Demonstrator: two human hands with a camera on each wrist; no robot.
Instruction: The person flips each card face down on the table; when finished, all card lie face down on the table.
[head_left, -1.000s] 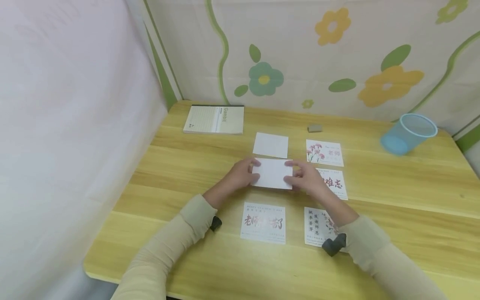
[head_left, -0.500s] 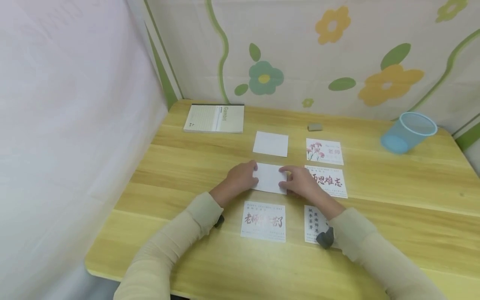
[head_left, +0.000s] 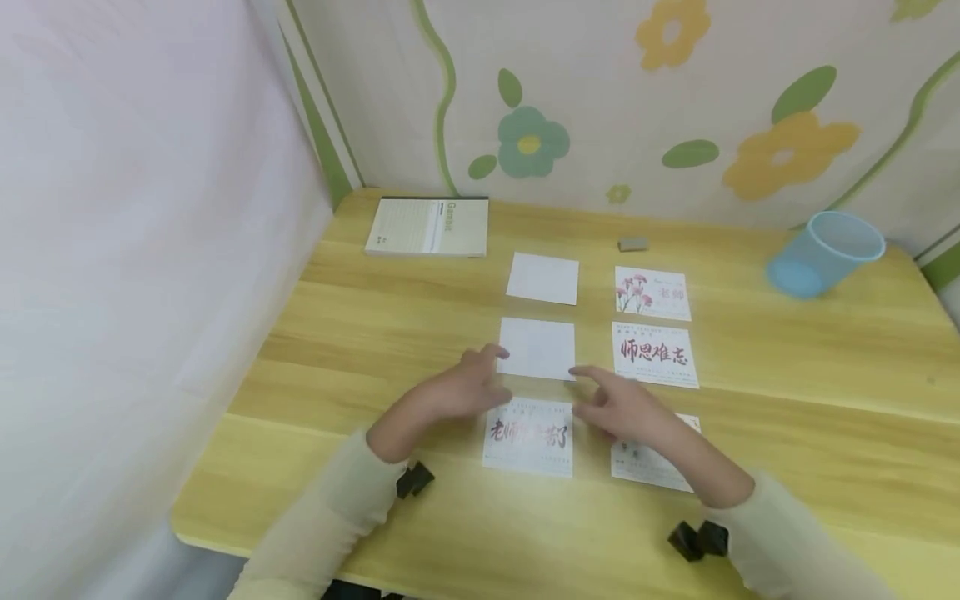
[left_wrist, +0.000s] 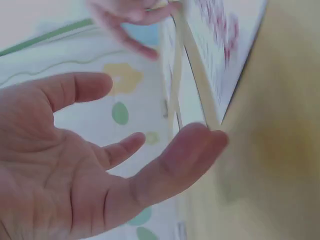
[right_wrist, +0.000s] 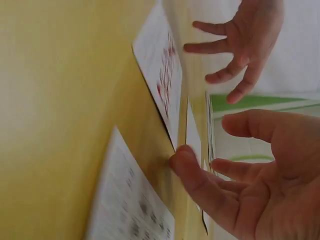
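A blank white card (head_left: pixel 537 348) lies flat on the wooden table in the head view. By its lower left corner is my left hand (head_left: pixel 459 390), fingers spread and holding nothing. My right hand (head_left: pixel 626 407) is at the card's lower right corner, also with nothing in it; whether either fingertip touches the card cannot be told. Just below, between the hands, lies a card with red writing (head_left: pixel 528 454). The right forearm partly covers a card with dark writing (head_left: pixel 645 468). Both wrist views show loosely spread fingers, the left hand (left_wrist: pixel 75 160) and the right hand (right_wrist: pixel 270 185).
Another blank card (head_left: pixel 543 279) lies farther back. On the right are a flower card (head_left: pixel 652 294) and a card with red characters (head_left: pixel 655 355). A notepad (head_left: pixel 427 227), a small grey block (head_left: pixel 632 244) and a tilted blue cup (head_left: pixel 825 254) are along the back.
Both hands have let go of the blank card, which now lies flat in the left column. They have drawn back toward the person and opened. The head view has tilted slightly down.
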